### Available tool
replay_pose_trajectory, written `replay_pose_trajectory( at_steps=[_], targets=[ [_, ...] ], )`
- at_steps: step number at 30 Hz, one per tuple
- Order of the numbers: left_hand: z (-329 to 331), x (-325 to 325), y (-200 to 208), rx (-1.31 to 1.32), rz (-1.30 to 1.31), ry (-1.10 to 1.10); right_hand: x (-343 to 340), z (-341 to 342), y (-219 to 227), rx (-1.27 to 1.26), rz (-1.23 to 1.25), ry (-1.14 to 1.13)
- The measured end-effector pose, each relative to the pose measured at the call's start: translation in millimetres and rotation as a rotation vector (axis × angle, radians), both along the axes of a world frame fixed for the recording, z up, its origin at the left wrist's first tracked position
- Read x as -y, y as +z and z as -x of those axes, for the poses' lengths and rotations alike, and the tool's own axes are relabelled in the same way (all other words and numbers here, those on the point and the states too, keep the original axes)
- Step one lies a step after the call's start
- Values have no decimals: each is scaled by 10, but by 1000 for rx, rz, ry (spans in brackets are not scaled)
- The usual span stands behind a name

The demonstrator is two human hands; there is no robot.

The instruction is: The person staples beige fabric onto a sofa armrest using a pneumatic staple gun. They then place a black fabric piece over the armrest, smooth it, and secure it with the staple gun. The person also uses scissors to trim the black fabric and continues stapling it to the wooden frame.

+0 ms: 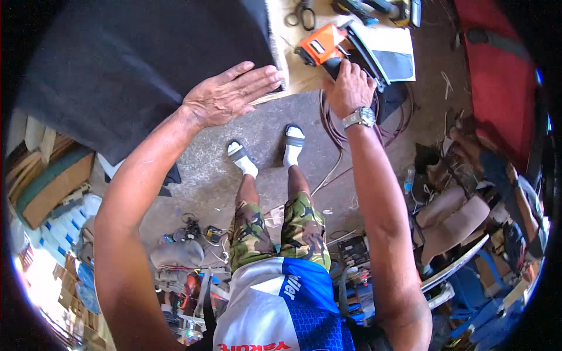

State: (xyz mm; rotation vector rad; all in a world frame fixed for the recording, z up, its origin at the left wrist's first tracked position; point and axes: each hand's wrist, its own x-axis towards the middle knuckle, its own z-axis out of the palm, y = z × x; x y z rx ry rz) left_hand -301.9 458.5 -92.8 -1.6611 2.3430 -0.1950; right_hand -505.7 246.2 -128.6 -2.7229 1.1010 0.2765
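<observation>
Black fabric (pixel 146 52) covers much of the wooden board at the upper left. My left hand (pixel 234 92) lies flat near the fabric's right-hand corner, its fingers stretched out toward the frayed edge. An orange and black staple gun (pixel 324 45) rests at the right end of the board or just over it; which of the two I cannot tell. Around its dark handle my right hand (pixel 352 90) is closed, with a metal watch on the wrist. Between the two hands a strip of bare pale wood (pixel 304 79) shows.
Scissors (pixel 301 16) and a yellow-black power tool (pixel 404 11) lie at the board's far side, near a grey and white sheet (pixel 395 55). A coiled hose (pixel 331 126) is on the floor. Red material (pixel 500 88) stands right; chair parts and clutter (pixel 451 219) crowd both sides.
</observation>
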Motion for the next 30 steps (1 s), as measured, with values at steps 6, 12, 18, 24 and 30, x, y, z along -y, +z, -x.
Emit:
replay_pose_trajectory(
  at_steps=[6,12,18,24,30],
  targets=[
    [4,59,-12,-13,22,-4,189,-16,40,45,-70,-118],
    [36,30,-73,-121,-17,38,-272,754,671,479,-371,-74],
    [18,58,-182,-39,26,11,-781,1090,496,639,-346,207],
    [40,81,-118,-72,-9,26,-826,1027,376,622,-334,185],
    [30,74,-123,-11,6,2,-895,950,279,547,-470,-23]
  ],
)
